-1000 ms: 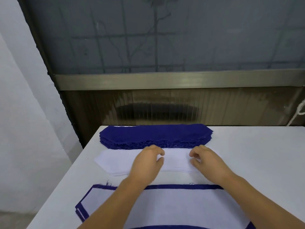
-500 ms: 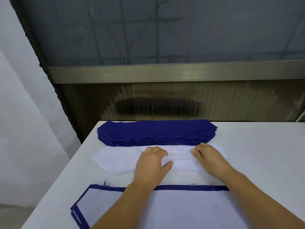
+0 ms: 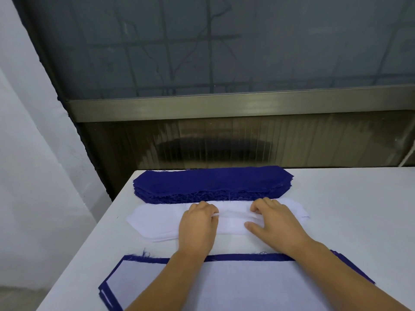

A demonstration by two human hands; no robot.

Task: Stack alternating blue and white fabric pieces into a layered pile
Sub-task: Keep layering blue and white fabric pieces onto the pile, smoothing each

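A stack of white fabric pieces [image 3: 155, 221] lies across the middle of the table. Behind it sits a thicker stack of dark blue pieces [image 3: 211, 182] with frayed edges. Both my hands are on the white stack. My left hand [image 3: 197, 225] pinches the top white piece with curled fingers. My right hand [image 3: 276, 223] grips the same piece, fingers curled at its far edge and thumb stretched toward the left. A raised fold of white cloth runs between the two hands. Nearest me lies the layered pile [image 3: 224, 286], white on top with a blue border showing.
The white table [image 3: 359, 221] has its left edge close to the piles, with a pale wall and floor beyond it. A dark ribbed panel and a metal rail [image 3: 224, 106] stand right behind the table's far edge.
My fingers have curled in on the top white piece and a fold has risen between my hands. My right thumb has spread out toward the left hand.
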